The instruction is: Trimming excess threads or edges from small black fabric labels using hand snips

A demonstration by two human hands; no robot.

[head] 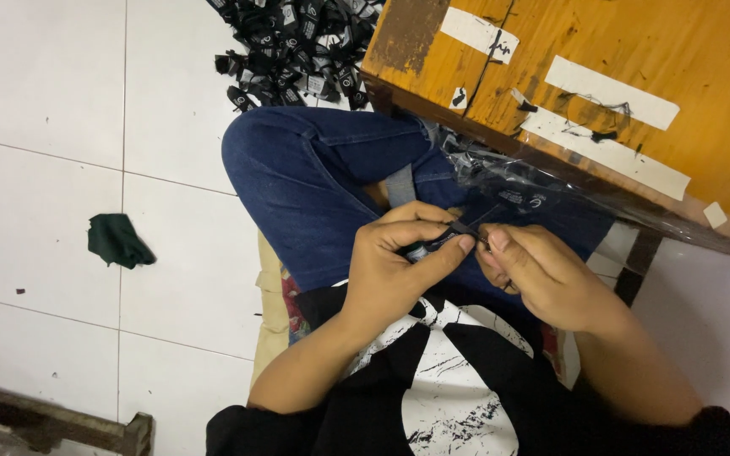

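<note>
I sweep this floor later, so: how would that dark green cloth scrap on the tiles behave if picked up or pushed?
The green cloth scrap lies crumpled with soft folds, so it is probably floppy and would droop when lifted. It looks thin and likely light. On the smooth white tile floor it should slide easily, not roll.

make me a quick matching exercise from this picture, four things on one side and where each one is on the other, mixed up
Things:
1. green cloth scrap
2. heap of black labels
3. white tape strips
4. small black label

Places:
A. stuck on the orange wooden table
B. pinched between the left hand and right hand
C. alone on the white floor tiles
D. piled on the floor by the table's corner

Pairs: 1-C, 2-D, 3-A, 4-B
</note>
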